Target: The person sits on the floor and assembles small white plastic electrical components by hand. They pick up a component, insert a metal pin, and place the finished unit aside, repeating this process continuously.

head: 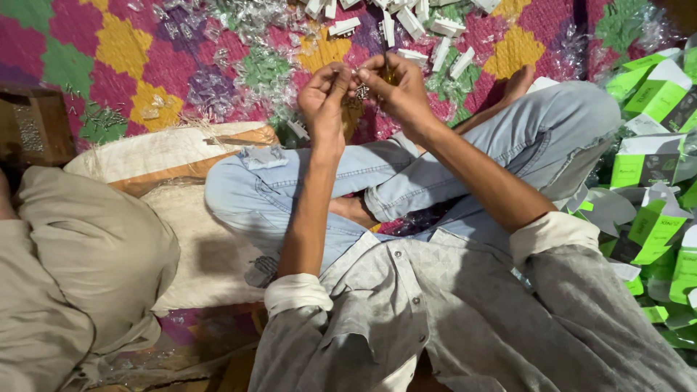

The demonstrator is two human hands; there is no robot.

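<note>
Small metal piece (361, 91) between both hands: shiny, silvery; too small to tell its finish closer. Mat (156, 65): woven cloth, matt, coarse, in pink, yellow, green and purple patches. Wrappers (250, 22) near the mat's far edge: clear plastic, glossy, crinkled. Small white boxes (443, 33): matt card. Green and white cartons (653, 94) at the mat's right edge: smooth printed card, slight sheen. Jeans (508, 145): faded denim. Sack (196, 239): rough woven fabric.

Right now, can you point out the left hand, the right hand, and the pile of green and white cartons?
left hand (324, 98): head view, on the back of the hand.
right hand (401, 91): head view, on the knuckles.
green and white cartons (657, 94): head view, on a green face of one carton.
</note>
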